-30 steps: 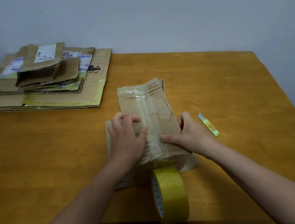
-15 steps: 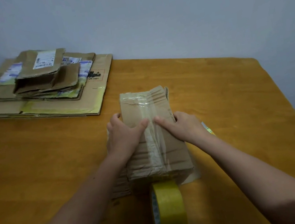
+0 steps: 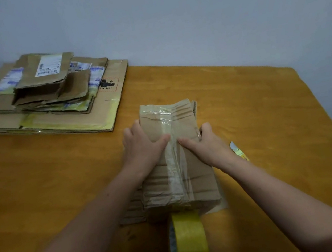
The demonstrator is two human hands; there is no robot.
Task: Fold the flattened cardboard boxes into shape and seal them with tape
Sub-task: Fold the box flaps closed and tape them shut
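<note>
Cardboard box [image 3: 200, 175] lies at the centre of the table [image 3: 37, 182]. Left hand [image 3: 142, 147] and right hand [image 3: 206, 145] grip it, fingers curled over the side walls and thumbs pressing beside the taped seam [image 3: 173, 164].

Risks:
- Creased walls may buckle under the squeeze and split the seam.
- Tape roll [image 3: 189, 239], on edge at the near table edge, may roll off if nudged.

Count:
- One box in hand.
- One tape roll.
- One utility knife [image 3: 238, 150], right.
- One stack of flattened boxes [image 3: 44, 96], far left; layer count unclear.

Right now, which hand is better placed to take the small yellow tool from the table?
Probably the right hand: the yellow tool lies just beside its wrist, while the left hand holds the cardboard box on the far side.
</note>
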